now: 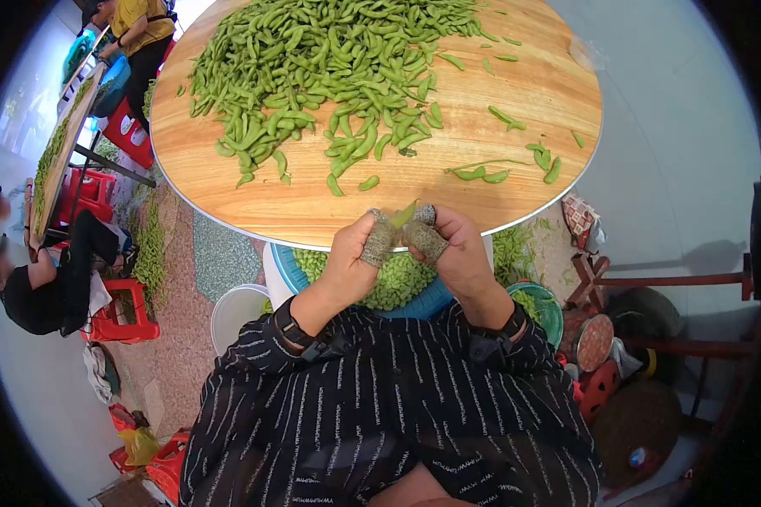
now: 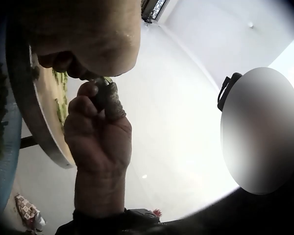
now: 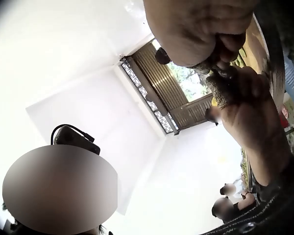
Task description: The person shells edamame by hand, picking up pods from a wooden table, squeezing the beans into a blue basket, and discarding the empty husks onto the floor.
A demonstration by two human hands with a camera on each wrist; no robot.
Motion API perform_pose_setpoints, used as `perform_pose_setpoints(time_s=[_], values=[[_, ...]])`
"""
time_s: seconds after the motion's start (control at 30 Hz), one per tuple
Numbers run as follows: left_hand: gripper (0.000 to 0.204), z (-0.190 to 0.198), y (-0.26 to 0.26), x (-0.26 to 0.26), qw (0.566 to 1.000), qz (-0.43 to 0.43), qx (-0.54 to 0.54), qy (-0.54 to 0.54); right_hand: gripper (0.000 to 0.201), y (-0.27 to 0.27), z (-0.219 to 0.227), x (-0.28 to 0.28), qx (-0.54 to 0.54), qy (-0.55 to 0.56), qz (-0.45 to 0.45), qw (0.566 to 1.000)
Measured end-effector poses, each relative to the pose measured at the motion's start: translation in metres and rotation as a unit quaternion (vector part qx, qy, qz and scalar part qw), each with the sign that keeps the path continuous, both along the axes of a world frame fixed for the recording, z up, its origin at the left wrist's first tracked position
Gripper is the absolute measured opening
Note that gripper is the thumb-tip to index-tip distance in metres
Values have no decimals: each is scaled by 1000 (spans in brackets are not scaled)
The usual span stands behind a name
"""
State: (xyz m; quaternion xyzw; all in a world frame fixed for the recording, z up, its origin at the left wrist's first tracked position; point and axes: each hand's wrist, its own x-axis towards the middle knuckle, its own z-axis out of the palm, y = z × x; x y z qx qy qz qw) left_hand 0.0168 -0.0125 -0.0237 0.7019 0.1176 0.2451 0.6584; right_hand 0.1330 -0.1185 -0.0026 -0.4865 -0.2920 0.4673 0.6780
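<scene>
A round wooden bench [image 1: 516, 101] filled the top of the head view, a heap of green bean pods [image 1: 313, 68] spread toward its eleven o'clock side. At its near edge, at six o'clock, both hands met over a blue basin [image 1: 427, 302] of shelled beans. The left hand [image 1: 359, 253] and the right hand [image 1: 452, 249], thumbs wrapped in cloth guards, pinched one pod [image 1: 403, 215] between them; its long axis ran up toward one o'clock, each hand equally near.

In the left wrist view, the right hand [image 2: 95, 142] curled its wrapped thumb against the left hand [image 2: 88, 39] at twelve o'clock.

In the right wrist view, the two hands pressed together near one o'clock; the pod was hidden.
</scene>
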Motion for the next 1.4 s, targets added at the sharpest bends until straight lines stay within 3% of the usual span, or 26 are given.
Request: perform_pose_setpoints(time_s=[0.27,0.3,0.33,0.37,0.43,0.57,0.63,0.67,0.73,0.77,0.8,0.83,0.87,0.93,1.03,1.07,1.13,1.17,1.23,1.27,1.33,1.37,1.4], values=[[21,2,7,1,999,-30,36,14,17,3,-16,0,-25,60,-23,998],[22,16,6,0,974,0,195,119,15,3,-19,0,-4,78,-17,997],[24,24,6,-3,912,29,346,219,14,1,-22,0,14,97,-10,995],[24,25,6,-3,912,27,346,219,14,0,-19,-2,14,97,-11,995],[30,27,10,-5,876,24,462,135,11,1,-10,-5,1,55,-29,998],[30,12,11,-5,872,10,482,88,9,-1,-17,-3,18,24,9,1000],[25,4,4,-5,945,46,322,44,9,1,-13,-5,50,-11,12,999],[25,2,0,-4,945,45,321,46,9,1,-12,-5,49,-9,11,999],[18,-1,-5,-1,989,68,129,-5,9,2,-12,-5,65,-17,20,998],[18,-4,-5,-2,989,69,129,-4,9,3,-12,-4,65,-16,22,998],[17,-6,-4,-3,998,52,32,-3,9,3,-14,-4,68,-27,23,997],[19,-8,-4,-3,997,34,-66,-2,8,3,-15,-3,71,-37,23,996],[19,-6,-4,-3,997,34,-65,-1,8,3,-15,-3,72,-36,23,997],[23,1,-4,-2,952,-20,-305,2,7,1,-16,-1,82,-129,26,988],[24,13,2,-1,916,-78,-394,25,5,-1,-13,3,83,-156,38,984],[24,14,3,-2,916,-77,-393,24,5,-1,-12,3,85,-156,38,983],[26,16,5,-3,971,-77,-213,80,5,-3,-9,3,69,-43,47,996],[26,14,7,-3,971,-78,-213,81,5,-3,-8,4,68,-42,46,996],[26,8,11,-4,998,-60,-1,30,5,-4,-9,4,58,-5,57,997],[26,8,13,-7,998,-60,-1,30,5,-4,-10,3,58,-5,58,997],[14,10,18,-13,965,-96,-215,111,6,-3,-15,2,24,1,51,998],[14,13,15,-13,966,-95,-215,111,6,-2,-12,1,25,2,53,998],[14,15,9,-11,991,-36,-86,97,7,-2,-8,0,18,40,49,998]])
